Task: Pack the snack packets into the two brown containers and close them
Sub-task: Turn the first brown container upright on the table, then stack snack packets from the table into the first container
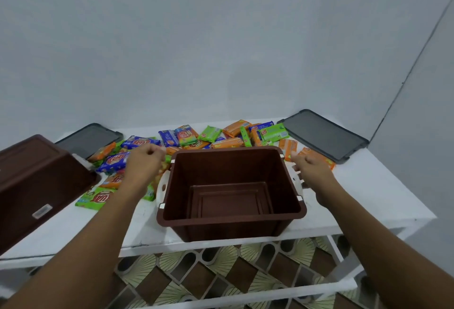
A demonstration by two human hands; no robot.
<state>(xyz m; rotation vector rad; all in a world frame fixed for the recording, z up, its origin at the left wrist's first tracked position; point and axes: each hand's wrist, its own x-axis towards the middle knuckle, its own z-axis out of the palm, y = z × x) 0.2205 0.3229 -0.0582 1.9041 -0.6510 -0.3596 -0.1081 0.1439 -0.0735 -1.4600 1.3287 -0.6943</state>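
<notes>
Standing upright, brown container (231,218) (mouth up)

The middle container (228,219) stands open from above. Packets (186,136) crowd the table (373,198) behind and left of it, and the right front lies bare.

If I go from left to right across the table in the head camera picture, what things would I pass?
Tipped brown container → left grey lid → left hand → open brown container → right grey lid.
</notes>
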